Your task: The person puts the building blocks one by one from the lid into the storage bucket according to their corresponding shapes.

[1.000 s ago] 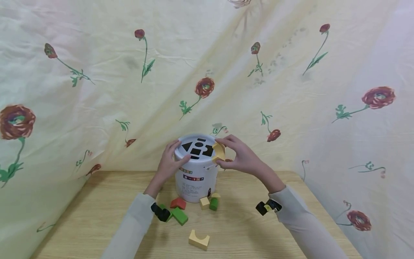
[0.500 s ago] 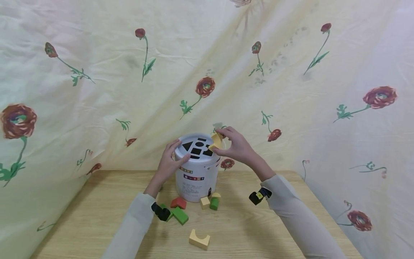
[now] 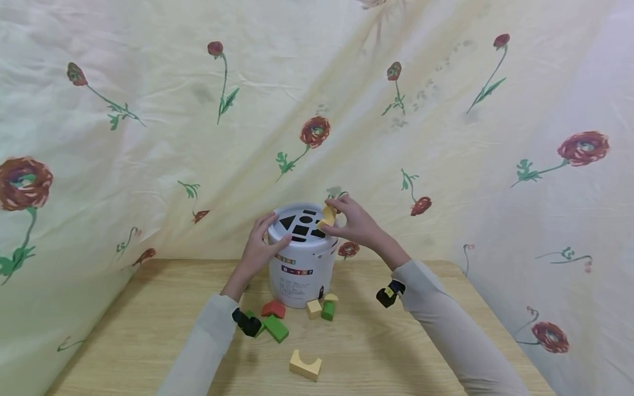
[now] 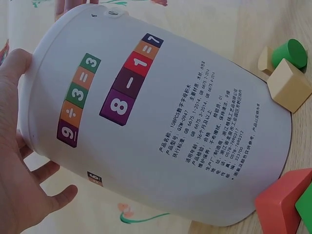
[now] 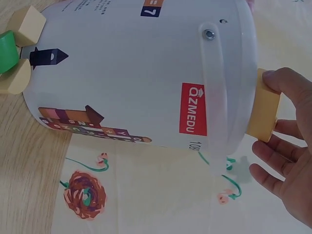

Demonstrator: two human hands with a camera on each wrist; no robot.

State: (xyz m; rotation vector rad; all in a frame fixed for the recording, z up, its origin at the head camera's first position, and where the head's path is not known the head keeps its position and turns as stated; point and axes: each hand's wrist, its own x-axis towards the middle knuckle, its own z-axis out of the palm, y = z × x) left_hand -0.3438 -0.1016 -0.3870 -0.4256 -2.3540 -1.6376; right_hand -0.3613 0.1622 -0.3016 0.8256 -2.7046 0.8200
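I see the white bucket (image 3: 302, 264) standing near the table's (image 3: 148, 341) back edge, close to the flowered cloth (image 3: 148, 137), so little room remains behind it. Both hands flank its lid. Small blocks (image 3: 277, 324) crowd its front foot, and an arched yellow block (image 3: 305, 365) lies toward the front edge. The table's left and right sides give me open passage.
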